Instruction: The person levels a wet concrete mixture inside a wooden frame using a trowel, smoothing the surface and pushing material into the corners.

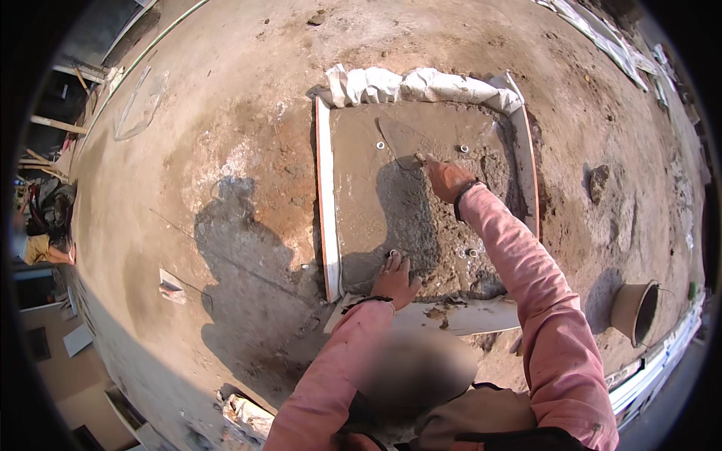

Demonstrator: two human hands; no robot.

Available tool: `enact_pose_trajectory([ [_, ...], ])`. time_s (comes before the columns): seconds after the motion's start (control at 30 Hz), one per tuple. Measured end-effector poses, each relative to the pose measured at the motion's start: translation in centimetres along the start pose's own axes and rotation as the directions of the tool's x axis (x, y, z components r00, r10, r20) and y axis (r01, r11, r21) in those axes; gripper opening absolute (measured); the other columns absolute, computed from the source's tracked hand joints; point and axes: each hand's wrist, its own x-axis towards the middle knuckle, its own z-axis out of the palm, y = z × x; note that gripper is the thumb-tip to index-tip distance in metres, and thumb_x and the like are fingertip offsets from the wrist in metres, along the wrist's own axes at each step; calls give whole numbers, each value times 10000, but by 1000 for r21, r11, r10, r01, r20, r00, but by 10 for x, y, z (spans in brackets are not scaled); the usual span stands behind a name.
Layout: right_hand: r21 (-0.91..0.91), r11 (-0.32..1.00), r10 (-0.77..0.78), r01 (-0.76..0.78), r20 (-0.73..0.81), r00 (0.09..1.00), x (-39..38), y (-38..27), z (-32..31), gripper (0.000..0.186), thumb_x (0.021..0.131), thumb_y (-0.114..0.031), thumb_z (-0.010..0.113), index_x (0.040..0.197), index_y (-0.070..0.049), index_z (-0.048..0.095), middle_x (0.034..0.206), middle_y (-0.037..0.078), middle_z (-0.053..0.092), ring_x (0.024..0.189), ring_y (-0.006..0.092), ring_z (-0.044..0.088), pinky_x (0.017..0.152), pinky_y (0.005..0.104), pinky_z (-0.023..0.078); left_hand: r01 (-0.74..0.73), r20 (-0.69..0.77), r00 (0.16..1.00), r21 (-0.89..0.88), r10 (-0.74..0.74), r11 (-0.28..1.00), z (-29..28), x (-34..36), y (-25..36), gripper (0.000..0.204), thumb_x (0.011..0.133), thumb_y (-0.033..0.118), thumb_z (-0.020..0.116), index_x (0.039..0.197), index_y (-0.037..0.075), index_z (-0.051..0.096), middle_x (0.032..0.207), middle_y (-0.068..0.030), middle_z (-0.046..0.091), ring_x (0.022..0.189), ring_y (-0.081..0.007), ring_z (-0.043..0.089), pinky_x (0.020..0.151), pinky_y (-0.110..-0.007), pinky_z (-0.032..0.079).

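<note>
Wet grey concrete [361, 195] fills a rectangular form with white side boards [326, 188]. Short white pipe ends [380, 145] stick up from it near its corners. My right hand [448, 180] is closed around the handle of a trowel [398, 141]. The trowel's pointed blade lies flat on the concrete between the two far pipe ends and is hard to tell from the mix. My left hand [396, 283] rests at the near left of the form. Its fingers are stretched out, and their tips are at the near left pipe end.
Crumpled white sheeting [421, 85] lines the form's far edge. A bucket [633, 314] lies tipped at the right. A flat float [172, 286] lies on the ground at left. A stone [599, 184] sits right of the form. Boards and clutter edge the far left.
</note>
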Motion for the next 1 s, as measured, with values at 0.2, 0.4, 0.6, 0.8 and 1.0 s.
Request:
enact_pose_trajectory([
  [0.2,-51,987,159,-156,71,985,2,5,-6,372,951,-233,298,1181,-55,530,992,259,637,936,426,617,826,497,477,1,-7,1000,-3,-1,1000,-1,-3,2,663,863,398,493,1353,-27,356,1465,-258,229,1366,-358,245,1101,-463,240],
  [0.4,-202,973,127,-110,73,989,14,27,-30,421,961,-270,254,1216,-62,517,999,265,633,934,396,626,848,481,478,12,42,999,23,-13,1000,-3,2,-1,694,873,412,486,1375,-43,333,1480,-271,188,1378,-376,209,1118,-404,221],
  [0.6,-313,936,157,-159,-32,987,32,82,-54,498,955,-359,213,1158,-85,577,1141,169,612,1035,334,599,901,437,461,22,43,999,10,-23,1000,-7,-1,5,695,859,415,493,1366,-39,349,1471,-271,218,1359,-389,249,1103,-397,255],
  [0.8,-268,930,245,-252,-63,968,0,78,-84,371,932,-331,330,1102,-162,612,1035,171,642,966,345,621,837,454,483,15,14,1000,18,-15,1000,-5,-1,1,687,863,425,492,1366,-24,360,1468,-259,238,1353,-382,264,1096,-400,266],
  [1.0,-284,935,194,-213,-93,977,-5,123,-85,268,921,-347,443,1055,-199,622,909,149,664,856,366,631,743,479,489,9,11,1000,26,-9,1000,-6,-3,3,688,868,437,494,1365,-21,367,1463,-269,240,1355,-384,257,1099,-400,259],
])
